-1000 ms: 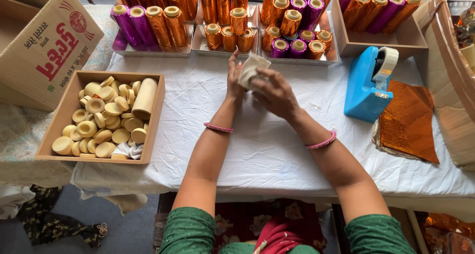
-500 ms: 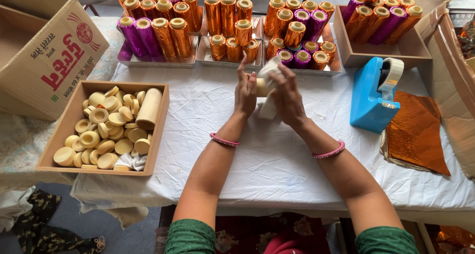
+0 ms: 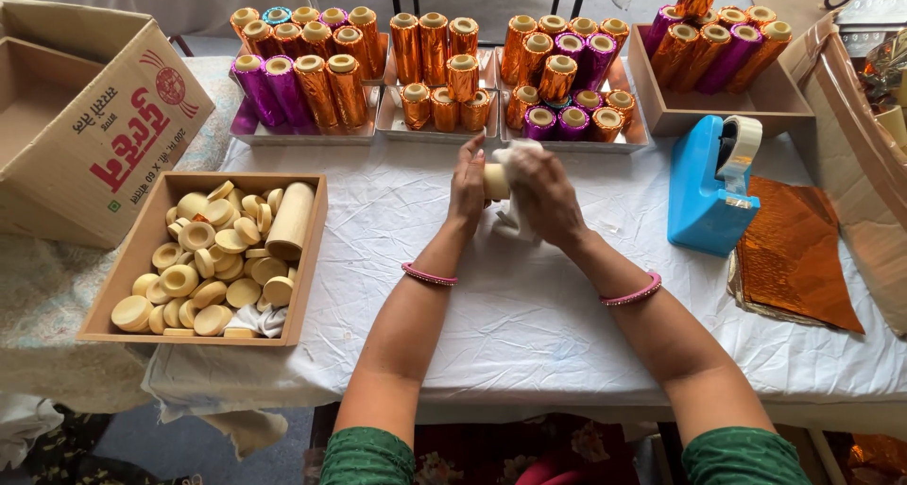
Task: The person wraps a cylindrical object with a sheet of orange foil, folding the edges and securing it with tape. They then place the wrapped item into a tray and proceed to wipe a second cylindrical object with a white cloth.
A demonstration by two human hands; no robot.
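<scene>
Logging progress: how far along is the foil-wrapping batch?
Done: several trays of foil-wrapped tubes at the back. In hand: left hand and right hand hold one bare tube with a white cloth. Left: a wooden box full of bare pieces, foil sheets beside the tape dispenser.

Desk (image 3: 529, 324) covered in matt, creased white cloth. Wrapped tubes (image 3: 444, 60) in glossy metallic foil. Tray (image 3: 113, 287) of plain matt wood. Tape dispenser (image 3: 704, 197) smooth blue plastic. Box (image 3: 104, 136) dull cardboard.
</scene>
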